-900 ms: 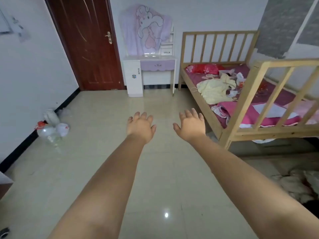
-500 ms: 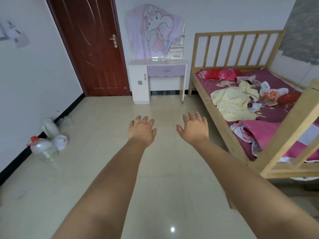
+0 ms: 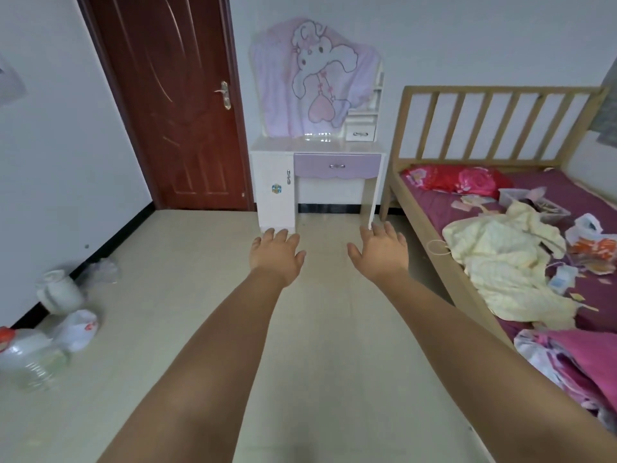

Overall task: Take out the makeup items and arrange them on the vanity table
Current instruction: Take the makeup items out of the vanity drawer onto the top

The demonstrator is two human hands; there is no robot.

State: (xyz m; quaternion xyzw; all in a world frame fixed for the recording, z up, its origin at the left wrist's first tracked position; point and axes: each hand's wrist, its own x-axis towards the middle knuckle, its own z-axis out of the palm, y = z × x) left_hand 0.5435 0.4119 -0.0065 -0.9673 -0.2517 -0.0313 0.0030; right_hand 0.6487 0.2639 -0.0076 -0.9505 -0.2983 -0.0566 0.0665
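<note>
Head view: 2 hands, left (image 3: 277, 256) and right (image 3: 381, 253), released, empty, above tiled floor (image 3: 187, 295) toward white vanity table (image 3: 317, 149).

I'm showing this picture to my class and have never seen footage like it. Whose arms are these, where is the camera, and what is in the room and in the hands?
The camera sits on a person's head, looking forward and down, so the two bare arms are the wearer's own. The left hand and right hand reach ahead with relaxed fingers and hold nothing. Straight ahead stands a white vanity table with a purple drawer; a pink cartoon cloth hangs over where its mirror would be. Left of it is a dark red door. On the right is a wooden bed strewn with a yellow garment and small packets. Plastic bottles sit on the floor by the left wall. No makeup items can be clearly made out.
</note>
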